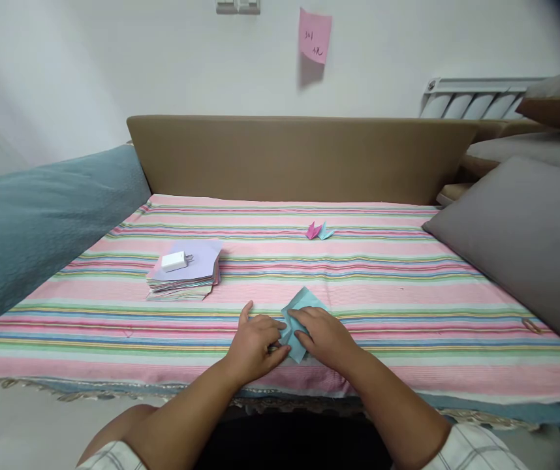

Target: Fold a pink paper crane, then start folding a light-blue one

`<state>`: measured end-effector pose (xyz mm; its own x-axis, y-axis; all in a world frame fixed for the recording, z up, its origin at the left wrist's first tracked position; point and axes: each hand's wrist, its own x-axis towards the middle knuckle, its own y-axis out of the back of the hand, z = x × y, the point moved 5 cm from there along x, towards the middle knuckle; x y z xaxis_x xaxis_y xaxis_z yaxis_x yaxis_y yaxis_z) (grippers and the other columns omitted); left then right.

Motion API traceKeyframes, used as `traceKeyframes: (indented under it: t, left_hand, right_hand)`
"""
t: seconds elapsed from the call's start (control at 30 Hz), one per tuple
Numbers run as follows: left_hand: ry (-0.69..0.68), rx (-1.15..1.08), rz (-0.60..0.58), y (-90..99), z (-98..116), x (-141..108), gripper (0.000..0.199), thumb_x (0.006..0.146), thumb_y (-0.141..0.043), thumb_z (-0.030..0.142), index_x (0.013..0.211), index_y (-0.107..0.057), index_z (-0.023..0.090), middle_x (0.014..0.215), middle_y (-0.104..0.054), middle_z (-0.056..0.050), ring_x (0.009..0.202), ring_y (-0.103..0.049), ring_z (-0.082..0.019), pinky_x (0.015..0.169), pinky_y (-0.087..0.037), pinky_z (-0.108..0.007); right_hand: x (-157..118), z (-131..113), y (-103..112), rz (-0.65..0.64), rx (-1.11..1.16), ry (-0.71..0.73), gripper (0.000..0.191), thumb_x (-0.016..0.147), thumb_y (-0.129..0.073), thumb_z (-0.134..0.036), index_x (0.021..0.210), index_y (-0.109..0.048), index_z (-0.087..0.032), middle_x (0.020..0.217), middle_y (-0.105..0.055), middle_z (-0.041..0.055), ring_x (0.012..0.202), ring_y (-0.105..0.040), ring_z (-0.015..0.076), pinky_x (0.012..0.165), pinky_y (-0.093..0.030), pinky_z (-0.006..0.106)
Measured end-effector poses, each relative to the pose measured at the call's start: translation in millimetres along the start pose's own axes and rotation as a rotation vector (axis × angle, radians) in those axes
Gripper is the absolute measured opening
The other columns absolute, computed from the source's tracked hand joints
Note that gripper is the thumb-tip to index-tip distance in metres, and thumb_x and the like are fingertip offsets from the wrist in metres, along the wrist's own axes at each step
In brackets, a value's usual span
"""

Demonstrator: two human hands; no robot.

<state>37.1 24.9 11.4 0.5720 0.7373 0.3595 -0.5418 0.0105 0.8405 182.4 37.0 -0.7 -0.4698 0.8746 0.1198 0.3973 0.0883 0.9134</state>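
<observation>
A light blue sheet of origami paper (304, 300), partly folded, lies on the striped cloth near the front edge. My left hand (260, 339) grips its left side with bent fingers, one finger sticking up away from the paper. From the right, my right hand (326, 333) presses on the same sheet, its fingertips on the upper face and the thumb lower down. The fingers hide much of the middle, so the exact fold cannot be made out. Farther back stand two small folded paper pieces, a magenta one (314, 230) and a light blue one (326, 231).
At left, a stack of coloured paper (196, 267) bears a white plug adapter (174, 262). The striped cloth (382, 287) covers the seat. A brown backrest (290, 160) stands behind, a grey cushion (529, 228) at right, a blue-covered armrest (64, 202) at left.
</observation>
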Motion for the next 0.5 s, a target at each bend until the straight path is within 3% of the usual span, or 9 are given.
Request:
traceKeyframes:
  t: [0.2, 0.5]
  left_hand:
    - [-0.081, 0.025, 0.041, 0.0, 3.1, -3.4, 0.021, 0.078, -0.06, 0.033, 0.063, -0.055, 0.019, 0.096, -0.069, 0.002, 0.087, -0.061, -0.017, 0.108, -0.004, -0.052]
    - [-0.214, 0.097, 0.028, -7.1, 6.8, -6.5, 0.02, 0.079, -0.06, 0.037, 0.068, -0.061, 0.021, 0.091, -0.069, 0.002, 0.084, -0.062, -0.015, 0.11, -0.002, -0.051]
  right_hand:
    - [-0.5, 0.6, 0.7, 0.013, 0.005, 0.018, 0.04, 0.085, -0.048, -0.022, 0.124, -0.051, -0.02, 0.111, -0.06, 0.0072, 0.103, -0.051, 0.0203, 0.09, -0.038, 0.032]
    - [1.0, 1.3, 3.7, -0.007, -0.05, 0.02, 0.018, 0.087, -0.046, -0.022, 0.095, -0.061, -0.018, 0.096, -0.063, 0.0062, 0.091, -0.055, 0.0194, 0.079, -0.04, 0.03]
